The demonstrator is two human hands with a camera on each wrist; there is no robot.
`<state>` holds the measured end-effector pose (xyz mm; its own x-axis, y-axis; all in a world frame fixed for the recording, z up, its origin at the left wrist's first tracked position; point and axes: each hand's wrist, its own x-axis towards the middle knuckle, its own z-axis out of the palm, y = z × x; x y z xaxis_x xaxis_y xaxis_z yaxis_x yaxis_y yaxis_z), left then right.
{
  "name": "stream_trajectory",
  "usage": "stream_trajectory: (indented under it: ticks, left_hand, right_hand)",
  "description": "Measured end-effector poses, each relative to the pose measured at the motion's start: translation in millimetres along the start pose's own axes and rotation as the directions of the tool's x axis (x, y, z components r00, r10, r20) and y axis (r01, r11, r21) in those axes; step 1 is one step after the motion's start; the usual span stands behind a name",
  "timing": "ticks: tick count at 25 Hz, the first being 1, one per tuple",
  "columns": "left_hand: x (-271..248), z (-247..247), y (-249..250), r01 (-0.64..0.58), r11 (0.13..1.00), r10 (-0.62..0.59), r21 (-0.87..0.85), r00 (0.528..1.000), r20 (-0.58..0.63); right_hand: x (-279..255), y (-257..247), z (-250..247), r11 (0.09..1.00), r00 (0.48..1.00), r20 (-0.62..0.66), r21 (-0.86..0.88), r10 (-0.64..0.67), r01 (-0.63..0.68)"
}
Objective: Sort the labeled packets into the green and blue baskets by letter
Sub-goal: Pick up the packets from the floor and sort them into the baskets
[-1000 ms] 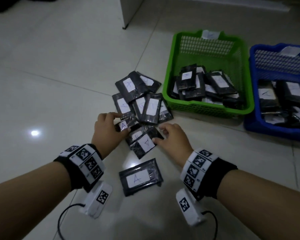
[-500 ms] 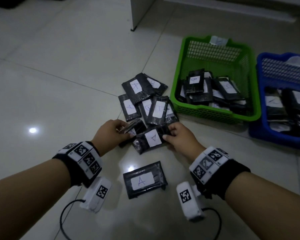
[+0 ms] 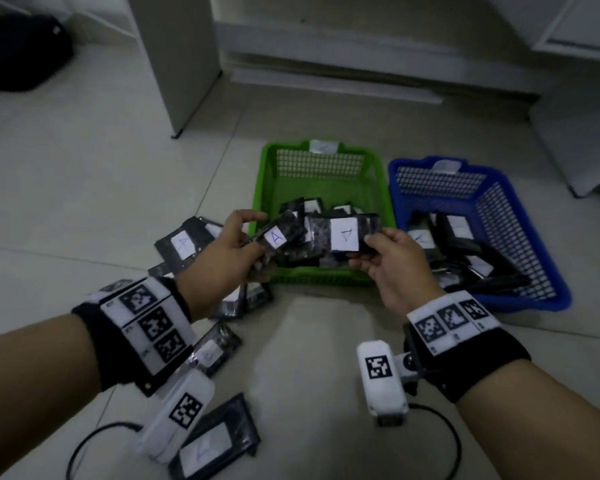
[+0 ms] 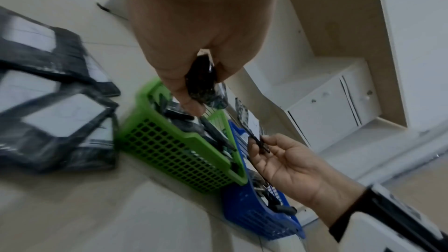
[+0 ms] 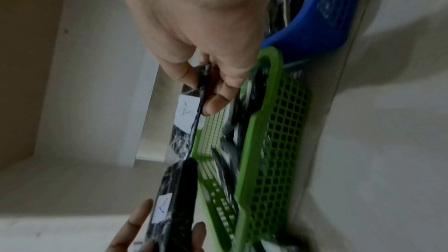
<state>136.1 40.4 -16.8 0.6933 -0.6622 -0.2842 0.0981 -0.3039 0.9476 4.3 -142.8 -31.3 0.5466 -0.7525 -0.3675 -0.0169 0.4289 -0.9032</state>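
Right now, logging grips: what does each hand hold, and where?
Left hand: black A-labelled packet, near end. Right hand: another black A-labelled packet, right end.

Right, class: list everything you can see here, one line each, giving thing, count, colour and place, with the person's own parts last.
green basket: one, green, on the floor, holds packets.
blue basket: one, blue, right of the green one, holds packets.
loose packets: several, black with white labels, on the floor at left.
held packets: two, black, labelled A, above the green basket.
black bag: one, far left.
left hand: grips one packet.
right hand: pinches the other.
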Motion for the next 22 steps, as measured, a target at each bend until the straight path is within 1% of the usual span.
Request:
stream_trajectory:
  ticks: [2,4,5,6,8,10,12,13,15,16,18,19,20,22]
  left_hand:
    - [23,35,23,-0.039,0.999,0.039,0.003,0.995,0.088]
    - [45,76,42,-0.039,0.997,0.047,-0.066,0.991,0.124]
    - [55,98,47,-0.041,0.996,0.051,-0.076,0.99,0.131]
    - [63,120,51,-0.054,0.997,0.061,-0.05,0.989,0.132]
    - [79,156,48,-0.105,0.992,0.097,0.066,0.989,0.116]
    - [90,190,41,-0.146,0.974,0.125,0.172,0.984,0.123]
    - [97,221,30,-0.181,0.947,0.15,0.267,0.98,0.133]
    - [101,236,26,-0.198,0.922,0.164,0.334,0.978,0.127]
    - [108,257,21,-0.216,0.852,0.194,0.476,0.976,0.096]
    - [113,265,20,-0.22,0.813,0.204,0.539,0.975,0.091]
    - [122,274,19,-0.218,0.716,0.184,0.663,0.975,0.122]
    - [126,274,22,-0.221,0.669,0.171,0.71,0.975,0.143]
    - [128,271,25,-0.232,0.632,0.162,0.74,0.973,0.167]
    - [125,253,35,-0.284,0.588,0.161,0.757,0.959,0.235]
  right_hand:
    - [16,-21,-29,0.992,0.993,-0.112,0.117,-0.038,0.051]
    - [32,-36,-62,0.974,0.969,-0.232,0.186,-0.085,0.13]
    - [40,-41,-79,0.969,0.955,-0.279,0.192,-0.099,0.157]
    - [48,-45,-96,0.97,0.943,-0.313,0.172,-0.114,0.174]
    - [63,-46,-127,0.978,0.922,-0.366,0.109,-0.127,0.178]
    - [73,-46,-152,0.985,0.911,-0.393,0.057,-0.126,0.161]
    - [80,-40,-168,0.993,0.914,-0.389,-0.01,-0.114,0.119]
    - [83,-37,-173,0.992,0.916,-0.381,-0.078,-0.125,0.103]
    - [91,-30,-179,0.952,0.932,-0.324,-0.3,-0.162,0.062]
    - [94,-30,-181,0.92,0.949,-0.272,-0.389,-0.158,0.042]
    - [92,-37,-177,0.869,0.981,-0.148,-0.494,-0.128,0.039]
    - [91,-41,-175,0.845,0.987,-0.109,-0.533,-0.122,0.045]
    - [90,-42,-174,0.817,0.986,-0.087,-0.573,-0.14,0.065]
    - [86,-41,-170,0.774,0.975,-0.102,-0.626,-0.197,0.091]
